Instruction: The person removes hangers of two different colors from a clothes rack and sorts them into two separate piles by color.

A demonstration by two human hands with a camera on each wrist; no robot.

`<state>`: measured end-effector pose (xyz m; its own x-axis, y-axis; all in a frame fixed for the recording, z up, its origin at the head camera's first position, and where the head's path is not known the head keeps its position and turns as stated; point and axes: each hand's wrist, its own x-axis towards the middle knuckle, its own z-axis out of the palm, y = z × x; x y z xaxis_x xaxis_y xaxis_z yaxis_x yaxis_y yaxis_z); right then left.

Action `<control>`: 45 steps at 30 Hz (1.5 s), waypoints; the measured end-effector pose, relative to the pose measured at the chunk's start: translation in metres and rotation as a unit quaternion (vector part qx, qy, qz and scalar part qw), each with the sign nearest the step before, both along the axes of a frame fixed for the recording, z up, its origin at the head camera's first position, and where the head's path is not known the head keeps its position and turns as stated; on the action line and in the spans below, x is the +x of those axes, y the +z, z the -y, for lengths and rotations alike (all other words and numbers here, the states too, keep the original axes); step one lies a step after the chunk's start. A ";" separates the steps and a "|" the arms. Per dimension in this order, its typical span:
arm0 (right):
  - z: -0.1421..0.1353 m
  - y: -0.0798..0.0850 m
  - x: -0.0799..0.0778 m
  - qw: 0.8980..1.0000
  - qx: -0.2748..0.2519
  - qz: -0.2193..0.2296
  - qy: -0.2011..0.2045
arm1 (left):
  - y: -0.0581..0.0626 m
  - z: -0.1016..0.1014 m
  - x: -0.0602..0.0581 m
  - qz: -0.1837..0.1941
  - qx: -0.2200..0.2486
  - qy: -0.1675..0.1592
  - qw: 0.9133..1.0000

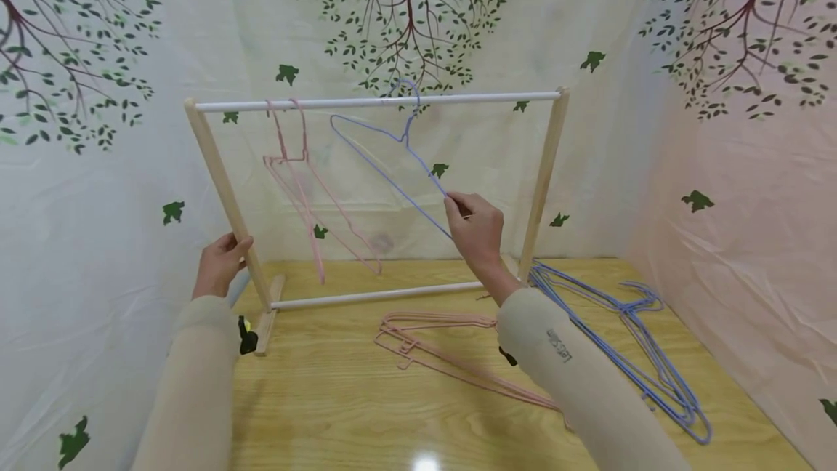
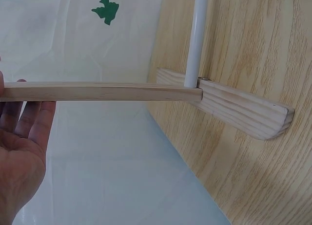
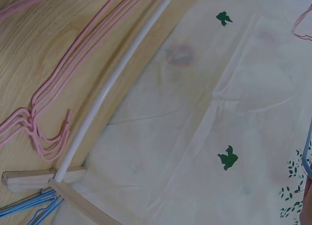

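Note:
My left hand point(image 1: 219, 265) grips the wooden left post point(image 1: 225, 180) of a small clothes rack. In the left wrist view, that hand's fingers point(image 2: 41, 122) lie behind the post. With the thumb and fingertips of my right hand point(image 1: 479, 231) I pinch one arm of a blue clothes hanger point(image 1: 405, 138). The hanger is tilted, and its hook is up at the white top bar point(image 1: 340, 103), overlapping it. Left of it, pink hangers point(image 1: 304, 137) hang from the same bar. Only an edge of the right hand and of the blue hanger shows in the right wrist view.
On the wooden table, a stack of pink hangers point(image 1: 431, 319) lies in front of the rack, partly behind my right sleeve. A pile of blue hangers point(image 1: 633, 307) lies to the right. A white lower bar point(image 1: 366, 299) joins the posts, and a leaf-printed sheet hangs behind.

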<state>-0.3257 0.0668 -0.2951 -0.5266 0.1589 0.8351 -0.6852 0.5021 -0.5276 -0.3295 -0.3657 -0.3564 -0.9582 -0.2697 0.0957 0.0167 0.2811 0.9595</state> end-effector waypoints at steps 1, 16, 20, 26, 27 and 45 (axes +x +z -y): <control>-0.003 -0.001 0.001 1.000 -0.002 -0.001 0.001 | 0.000 0.000 0.000 0.001 -0.001 0.001 1.000; -0.048 -0.029 0.015 0.998 -0.038 -0.039 0.008 | -0.002 -0.002 0.003 -0.006 -0.003 0.007 1.000; -0.061 -0.035 0.017 0.998 -0.043 -0.050 0.002 | -0.002 -0.001 0.004 -0.006 -0.001 0.003 1.000; -0.071 -0.025 0.047 0.997 -0.043 -0.070 -0.006 | -0.002 -0.001 0.003 -0.004 -0.001 0.001 1.000; -0.073 -0.022 0.054 0.997 -0.043 -0.071 -0.008 | -0.002 -0.001 0.003 -0.003 0.000 0.002 1.000; -0.126 -0.046 0.072 0.995 -0.079 -0.041 -0.042 | -0.005 -0.003 0.003 -0.012 -0.009 0.005 1.000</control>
